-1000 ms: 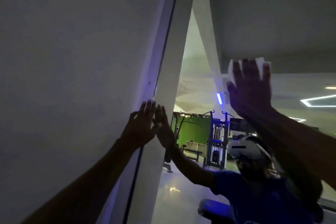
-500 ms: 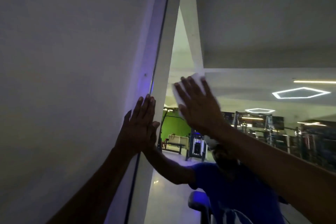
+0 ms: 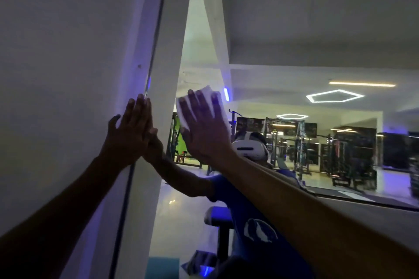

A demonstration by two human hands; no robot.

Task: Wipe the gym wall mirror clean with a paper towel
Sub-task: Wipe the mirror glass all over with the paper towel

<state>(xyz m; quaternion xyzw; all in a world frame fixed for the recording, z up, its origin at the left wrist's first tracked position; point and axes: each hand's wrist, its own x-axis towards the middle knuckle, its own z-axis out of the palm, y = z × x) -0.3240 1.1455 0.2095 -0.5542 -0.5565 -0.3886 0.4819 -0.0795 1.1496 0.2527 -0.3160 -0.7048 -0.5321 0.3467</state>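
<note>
Dim gym, violet-lit: a wall mirror [image 3: 294, 52] reflects racks of equipment. At its left edge the left hand [image 3: 129, 133] rests flat, fingers straight and together, seemingly to brace the reach. Just beside it, the right hand [image 3: 204, 129] spreads its fingers over a white paper towel [image 3: 204, 99], pressing it to the glass.

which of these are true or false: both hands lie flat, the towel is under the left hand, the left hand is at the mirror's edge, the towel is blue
1. Both hands lie flat with straight fingers: true.
2. The paper towel is under the left hand: false, the right hand presses it to the mirror.
3. The left hand rests at the mirror's left edge: true.
4. The paper towel is blue: false, it is white.
</note>
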